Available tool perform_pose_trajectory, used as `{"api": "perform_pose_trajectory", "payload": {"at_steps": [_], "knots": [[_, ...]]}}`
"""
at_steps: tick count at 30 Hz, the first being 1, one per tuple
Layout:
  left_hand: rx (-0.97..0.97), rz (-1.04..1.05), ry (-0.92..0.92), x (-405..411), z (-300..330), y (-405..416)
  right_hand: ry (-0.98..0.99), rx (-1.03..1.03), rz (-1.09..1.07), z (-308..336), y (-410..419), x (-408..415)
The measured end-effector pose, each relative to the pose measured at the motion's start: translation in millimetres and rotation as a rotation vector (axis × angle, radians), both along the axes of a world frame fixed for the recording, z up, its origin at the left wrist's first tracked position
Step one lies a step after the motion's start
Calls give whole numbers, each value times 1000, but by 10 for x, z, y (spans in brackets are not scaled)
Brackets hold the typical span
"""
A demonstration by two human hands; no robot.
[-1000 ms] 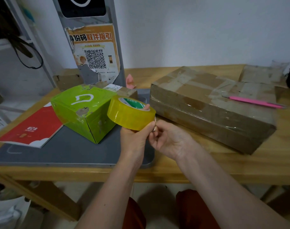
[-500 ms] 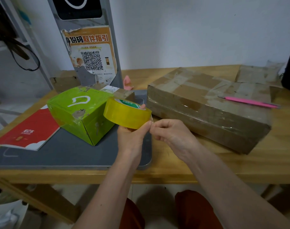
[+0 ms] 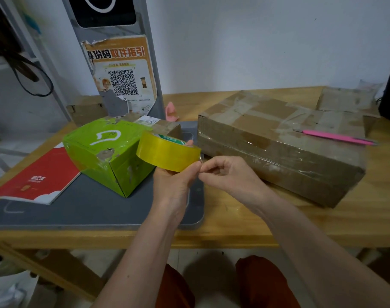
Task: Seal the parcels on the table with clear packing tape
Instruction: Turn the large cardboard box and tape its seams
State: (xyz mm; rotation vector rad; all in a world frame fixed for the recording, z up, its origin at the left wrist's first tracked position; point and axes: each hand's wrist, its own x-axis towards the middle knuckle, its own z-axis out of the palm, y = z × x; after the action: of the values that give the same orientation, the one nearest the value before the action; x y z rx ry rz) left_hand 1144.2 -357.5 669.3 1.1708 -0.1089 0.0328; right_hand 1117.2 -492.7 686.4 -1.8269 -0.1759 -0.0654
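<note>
Tape roll [image 3: 167, 152] sits in my left hand [image 3: 171, 185], held up over the grey mat [image 3: 89, 210]. My left fingers wrap round it, one poking through the hole. My right hand [image 3: 229, 176] pinches at the roll's right edge. The green box [image 3: 105, 152] is just beside the roll on the left. The big brown parcel [image 3: 278, 143] is close on the right, with a pink pen [image 3: 336, 136] lying on top. A red booklet [image 3: 38, 176] lies far left. Bare wooden table [image 3: 234, 225] shows under my right wrist. The roll lies tilted, its hole facing up and away.
</note>
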Motion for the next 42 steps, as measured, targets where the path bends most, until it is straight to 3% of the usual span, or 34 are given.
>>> {"api": "perform_pose_trajectory", "payload": {"at_steps": [4, 12, 18, 24, 27, 34, 39, 42], "knots": [[-15, -22, 20, -27, 48, -9, -128, -70, -64, -66, -17, 63], [-101, -214, 122, -32, 124, 67, -965, -684, -151, -152, -91, 121], [-88, -486, 178, -42, 203, 187, -1241, -812, -186, -97, -135, 116], [94, -611, 220, -6, 270, 299, -1051, -681, -141, -75, -197, 106], [24, -618, 266, 38, 272, 277, -962, -685, -127, -67, -251, 169], [66, -438, 197, 162, 71, 207, -749, -528, -70, -164, -237, 213], [623, -36, -85, 317, -134, 177, -437, -516, -119, -216, -149, 226], [783, 15, -185, 471, -305, 214, -262, -576, -137, -290, -101, 236]]}}
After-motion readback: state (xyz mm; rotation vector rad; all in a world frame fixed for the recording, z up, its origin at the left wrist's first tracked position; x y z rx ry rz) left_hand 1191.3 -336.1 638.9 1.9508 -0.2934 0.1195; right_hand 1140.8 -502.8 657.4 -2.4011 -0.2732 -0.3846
